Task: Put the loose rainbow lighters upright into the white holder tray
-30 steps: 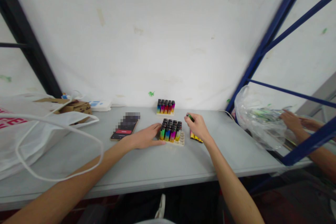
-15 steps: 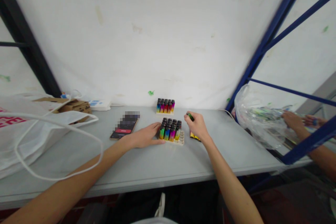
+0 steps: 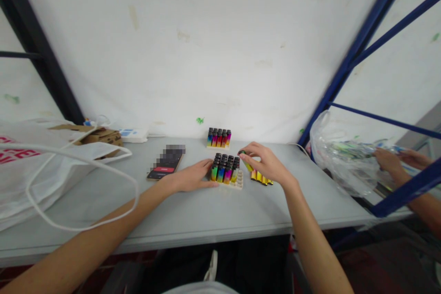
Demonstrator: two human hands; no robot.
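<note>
Several shiny multicoloured lighters with black tops stand upright in rows in a white lighter tray. Bare sockets show along the tray's right side. My left hand grips the tray's left side, thumb along the front and fingers toward the back. Between the thumb and fingers of my right hand is a single lighter, tilted, its dark top up, just above and right of the tray's bare sockets. Below that hand, several yellow-gold lighters lie side by side on the table.
A second filled lighter tray stands near the wall. Left are a phone, a white bag, a cardboard box and a looping white cable. Right are a blue rack post, a clear plastic bag and another person's hands.
My right hand has turned and brought its lighter slightly left and down toward the tray. More of the loose lighters now show beneath it. My left hand stays at the tray.
</note>
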